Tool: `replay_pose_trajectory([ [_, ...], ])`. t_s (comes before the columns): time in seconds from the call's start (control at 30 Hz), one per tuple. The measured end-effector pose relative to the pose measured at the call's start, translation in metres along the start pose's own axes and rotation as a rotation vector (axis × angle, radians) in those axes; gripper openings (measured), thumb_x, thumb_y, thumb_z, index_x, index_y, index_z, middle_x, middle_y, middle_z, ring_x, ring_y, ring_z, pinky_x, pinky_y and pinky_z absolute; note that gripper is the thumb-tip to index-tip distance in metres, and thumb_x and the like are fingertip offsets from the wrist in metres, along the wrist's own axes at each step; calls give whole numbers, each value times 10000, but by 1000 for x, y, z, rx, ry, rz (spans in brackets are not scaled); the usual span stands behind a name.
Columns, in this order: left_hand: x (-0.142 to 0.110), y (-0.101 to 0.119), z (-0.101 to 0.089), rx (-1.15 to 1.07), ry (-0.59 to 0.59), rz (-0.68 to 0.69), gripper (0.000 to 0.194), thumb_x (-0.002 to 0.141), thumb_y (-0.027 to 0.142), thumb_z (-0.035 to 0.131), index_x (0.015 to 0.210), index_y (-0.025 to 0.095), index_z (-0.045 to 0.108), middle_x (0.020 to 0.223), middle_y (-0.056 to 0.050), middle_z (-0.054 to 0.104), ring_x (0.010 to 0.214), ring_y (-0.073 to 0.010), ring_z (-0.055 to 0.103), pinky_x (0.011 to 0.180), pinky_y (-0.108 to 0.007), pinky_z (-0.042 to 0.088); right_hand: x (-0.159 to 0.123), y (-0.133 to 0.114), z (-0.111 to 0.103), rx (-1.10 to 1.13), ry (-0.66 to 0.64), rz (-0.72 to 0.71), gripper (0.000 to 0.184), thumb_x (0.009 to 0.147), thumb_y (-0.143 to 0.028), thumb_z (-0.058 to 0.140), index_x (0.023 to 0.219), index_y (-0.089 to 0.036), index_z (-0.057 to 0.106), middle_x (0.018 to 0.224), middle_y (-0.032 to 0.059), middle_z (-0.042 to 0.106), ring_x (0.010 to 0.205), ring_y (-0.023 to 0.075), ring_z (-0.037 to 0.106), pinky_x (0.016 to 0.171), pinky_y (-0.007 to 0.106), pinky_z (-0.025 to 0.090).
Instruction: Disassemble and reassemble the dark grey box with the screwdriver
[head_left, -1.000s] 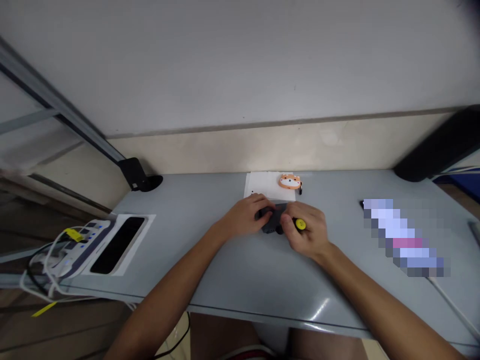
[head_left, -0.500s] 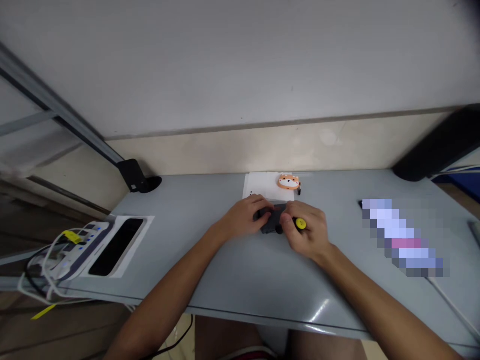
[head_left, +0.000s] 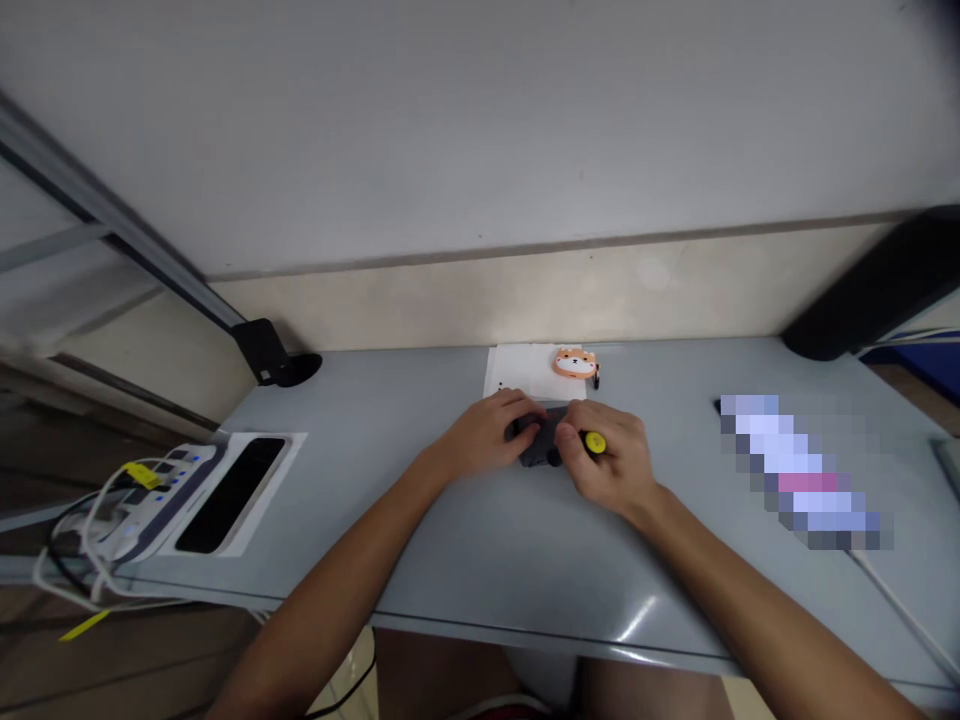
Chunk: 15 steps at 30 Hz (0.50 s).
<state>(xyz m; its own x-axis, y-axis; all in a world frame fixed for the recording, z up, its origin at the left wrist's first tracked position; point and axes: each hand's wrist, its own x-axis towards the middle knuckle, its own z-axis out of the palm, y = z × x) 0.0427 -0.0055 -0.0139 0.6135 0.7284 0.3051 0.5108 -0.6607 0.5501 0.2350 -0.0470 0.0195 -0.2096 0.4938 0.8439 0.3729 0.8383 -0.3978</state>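
On the desk in front of me lies a small dark grey box-like device (head_left: 538, 447), partly covered by my fingers. My left hand (head_left: 487, 432) grips its left side, fingers over the top and thumb along the near part. Closed in a fist, my right hand (head_left: 616, 462) holds what looks like a screwdriver (head_left: 595, 443) with a round yellow handle end that points toward me. Its tip is hidden behind my fingers, over the device's right side. Just beyond the device are white paper sheets (head_left: 517, 370) with an orange animal-face case (head_left: 575, 363) on them.
At left, a phone (head_left: 234, 495) lies on white paper beside a power strip (head_left: 169, 500) with tangled cables. A blurred-out object (head_left: 802, 480) with a white cable lies at right. A black cylinder (head_left: 862, 300) leans in the back right corner, against the wall (head_left: 480, 310).
The view has shifted very slightly. The yellow handle end has turned or tilted a little in my right hand; my left hand stays on the device.
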Motion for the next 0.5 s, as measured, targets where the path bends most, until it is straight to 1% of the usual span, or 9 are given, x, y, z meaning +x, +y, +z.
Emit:
replay_pose_trajectory([
  [0.07,0,1,0,1,-5,-3,163,997,236,577,1107,236,697,1136,-56,716,1080,-221,668,970,-375,561,0,0,0,-6,-16,-3,349,961,-127,501,650,-239,390,526,-50,465,486,98,416,485,249,340],
  [0.13,0,1,0,7,-2,-3,155,999,236,574,1093,232,698,1126,-57,716,1077,-221,667,970,-378,560,0,0,0,-29,-20,6,357,959,-132,506,648,-241,369,518,-55,437,473,94,383,466,256,309],
  [0.23,0,-1,1,8,2,5,165,1013,246,559,1103,232,697,1111,-57,713,1059,-215,664,961,-377,560,0,2,-1,-54,6,33,379,964,-145,513,643,-242,336,510,-61,396,465,89,349,451,258,277],
  [0.33,0,-2,2,11,-1,14,184,1015,245,552,1131,237,694,1106,-56,713,1058,-215,661,962,-380,558,0,3,-1,-41,24,54,386,968,-144,513,638,-240,336,510,-62,391,468,86,354,452,253,280],
  [0.5,1,-2,1,6,-1,13,168,1013,244,558,1118,233,689,1114,-57,717,1068,-215,669,975,-376,554,-1,1,-1,-36,2,25,357,958,-132,504,639,-237,383,523,-49,444,476,92,398,467,253,317],
])
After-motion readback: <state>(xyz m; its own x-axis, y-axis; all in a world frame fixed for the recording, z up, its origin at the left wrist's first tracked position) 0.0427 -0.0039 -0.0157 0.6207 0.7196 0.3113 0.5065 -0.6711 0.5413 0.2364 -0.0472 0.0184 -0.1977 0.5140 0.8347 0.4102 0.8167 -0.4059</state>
